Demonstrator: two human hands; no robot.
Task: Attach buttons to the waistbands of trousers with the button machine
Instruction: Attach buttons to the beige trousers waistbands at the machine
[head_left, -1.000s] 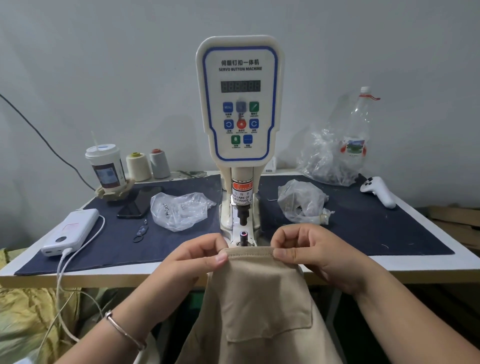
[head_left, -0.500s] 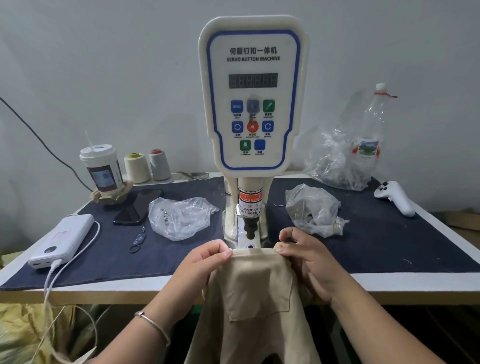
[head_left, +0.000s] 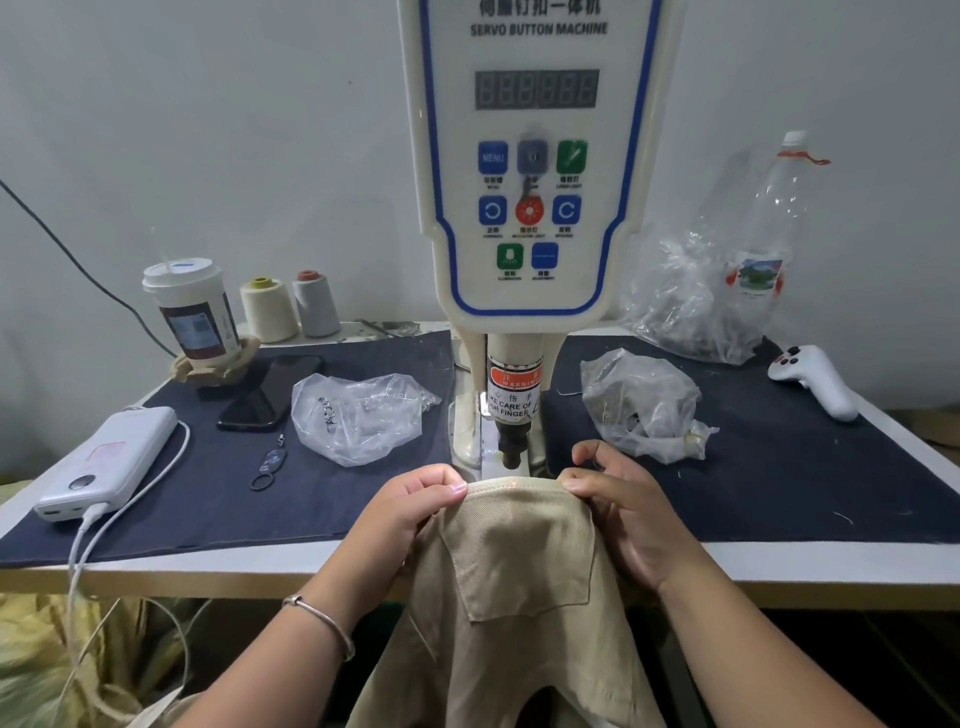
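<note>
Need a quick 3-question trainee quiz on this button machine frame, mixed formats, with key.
1. True or false: both the left hand and right hand pinch the waistband.
2. The red laser dot sits on: A) waistband B) phone C) power bank.
3. Fill in: the white controller lies on the table's ___ side.

Key: 1 true; 2 A; 3 right.
</note>
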